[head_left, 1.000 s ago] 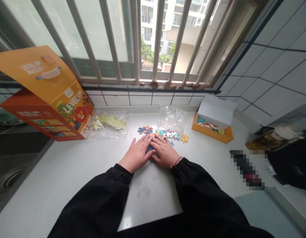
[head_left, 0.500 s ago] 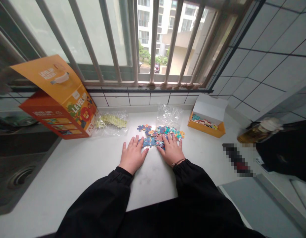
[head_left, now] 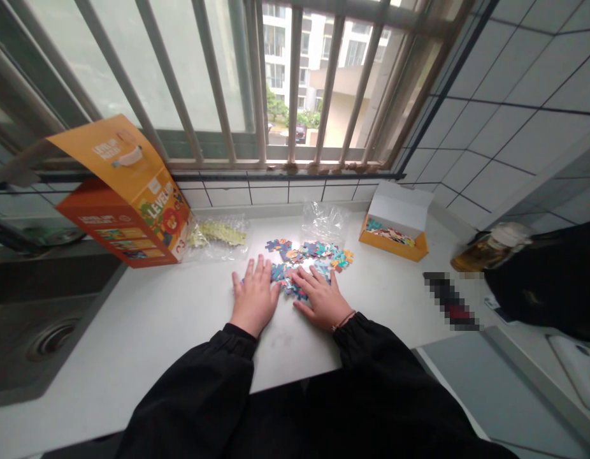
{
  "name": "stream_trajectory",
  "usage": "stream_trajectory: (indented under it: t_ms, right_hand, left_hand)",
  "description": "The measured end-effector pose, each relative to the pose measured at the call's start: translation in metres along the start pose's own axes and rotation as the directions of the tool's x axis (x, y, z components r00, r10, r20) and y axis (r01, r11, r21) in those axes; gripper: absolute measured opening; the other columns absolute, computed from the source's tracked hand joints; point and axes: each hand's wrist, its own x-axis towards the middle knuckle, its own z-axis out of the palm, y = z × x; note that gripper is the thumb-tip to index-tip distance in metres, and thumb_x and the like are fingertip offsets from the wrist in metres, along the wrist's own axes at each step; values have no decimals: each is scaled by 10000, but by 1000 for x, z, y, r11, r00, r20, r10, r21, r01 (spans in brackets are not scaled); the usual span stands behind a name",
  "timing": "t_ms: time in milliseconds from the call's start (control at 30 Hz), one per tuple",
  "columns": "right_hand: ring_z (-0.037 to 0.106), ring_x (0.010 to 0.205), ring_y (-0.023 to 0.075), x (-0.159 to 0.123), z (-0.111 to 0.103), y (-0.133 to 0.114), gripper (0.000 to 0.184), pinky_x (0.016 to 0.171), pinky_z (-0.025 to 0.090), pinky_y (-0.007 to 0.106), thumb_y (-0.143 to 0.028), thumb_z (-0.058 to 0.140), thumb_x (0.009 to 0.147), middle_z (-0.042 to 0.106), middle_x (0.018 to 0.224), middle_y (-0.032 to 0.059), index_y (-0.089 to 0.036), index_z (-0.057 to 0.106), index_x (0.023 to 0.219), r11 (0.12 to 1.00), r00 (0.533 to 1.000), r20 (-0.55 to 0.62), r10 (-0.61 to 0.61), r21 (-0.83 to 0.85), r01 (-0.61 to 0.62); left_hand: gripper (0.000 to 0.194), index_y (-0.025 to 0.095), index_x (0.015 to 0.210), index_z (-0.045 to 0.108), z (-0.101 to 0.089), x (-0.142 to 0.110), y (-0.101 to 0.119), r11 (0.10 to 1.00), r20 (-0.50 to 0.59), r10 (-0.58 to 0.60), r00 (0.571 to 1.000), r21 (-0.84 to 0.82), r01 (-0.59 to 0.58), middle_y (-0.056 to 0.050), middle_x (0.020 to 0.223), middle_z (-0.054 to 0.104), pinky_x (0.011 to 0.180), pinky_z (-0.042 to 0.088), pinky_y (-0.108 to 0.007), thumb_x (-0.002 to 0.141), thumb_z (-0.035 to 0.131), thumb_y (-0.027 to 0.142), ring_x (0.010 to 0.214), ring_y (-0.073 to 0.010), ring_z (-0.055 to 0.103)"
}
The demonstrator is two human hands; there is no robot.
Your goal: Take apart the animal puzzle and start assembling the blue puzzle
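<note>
A spread of colourful jigsaw pieces [head_left: 310, 255] lies on the white counter [head_left: 146, 331] below the barred window. My left hand [head_left: 253, 298] rests flat on the counter, fingers stretched out, at the left edge of the pieces. My right hand [head_left: 320, 297] lies flat too, fingers spread, with its fingertips on the near pieces of the pile. Neither hand holds anything. Both arms are in black sleeves.
A large orange puzzle box [head_left: 127, 201] leans at the left, beside a clear bag of pale pieces [head_left: 217, 234]. An empty clear bag [head_left: 325, 220] lies behind the pile. A small orange box with pieces [head_left: 395, 233] sits right. A bottle [head_left: 486, 250] and a sink [head_left: 46, 312] flank the counter.
My hands moved apart over the pieces and spread them, then drew back toward me a little. The view shifted slightly.
</note>
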Motion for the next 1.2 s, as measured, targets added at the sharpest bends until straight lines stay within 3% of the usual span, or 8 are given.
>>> stream_trajectory:
  t_ms: [167,333,567,633,800,1000,1100,1200]
  right_hand:
    - [322,1684,322,1,-4,-5,609,1332,198,742,-475,566,1093,346,1826,74,-323,490,1678,992,993,5,-122,45,122]
    - [485,1568,324,0,0,-5,509,1337,236,684,-453,544,1106,463,1765,98,-273,602,1579,995,983,-154,97,0,-98]
    - [264,1691,408,3,9,-4,780,1352,42,732,-616,499,1103,297,1830,176,-153,418,1725,960,955,-155,254,-75,-268]
    - [214,1709,415,3,8,-4,771,1341,35,757,-611,499,1105,252,1847,154,-189,394,1742,971,968,-131,214,-75,-225]
    - [307,1686,370,3,3,-4,634,1353,124,727,-525,530,1114,350,1823,81,-313,463,1707,997,997,-20,-70,-21,69]
    - [357,1666,331,2,1,0,513,1348,219,687,-455,570,1103,510,1737,58,-348,601,1603,957,957,51,-285,80,280]
    - [357,1665,330,1,2,-2,491,1356,225,648,-479,571,1104,502,1744,43,-371,627,1580,969,971,31,-239,74,236]
    - [311,1677,406,1,6,-5,637,1342,209,692,-597,588,1078,363,1818,103,-333,546,1657,999,999,-25,-36,4,36]
  left_hand:
    - [563,344,1697,447,1,1,1,964,66,262,963,-52,-259,-27,1791,430,1386,260,-619,1146,384,435,1680,-264,362]
    - [574,295,1680,482,3,-2,-7,990,16,137,990,-29,-137,-113,1778,445,1332,277,-735,1144,379,471,1651,-376,400]
    - [601,180,1650,517,0,-6,-7,1000,-33,-13,999,-10,13,-226,1759,441,1280,242,-843,1123,419,454,1617,-473,410]
    - [610,142,1661,494,1,-4,-4,1000,-28,11,1000,-17,-11,-240,1784,384,1278,206,-867,1131,386,424,1642,-483,362]
    - [545,355,1679,473,3,2,1,961,61,268,961,-79,-263,-16,1806,407,1379,270,-634,1140,416,413,1678,-277,361]
    - [582,266,1669,502,2,0,-6,994,18,97,995,-44,-96,-156,1787,420,1300,269,-804,1148,339,468,1640,-411,404]
    - [624,214,1677,493,2,-1,-8,999,-7,28,1000,-34,-28,-220,1780,406,1273,214,-872,1142,333,492,1638,-476,378]
    - [603,257,1695,466,4,0,-6,996,12,82,997,-47,-81,-157,1817,354,1309,191,-838,1144,350,473,1675,-442,325]
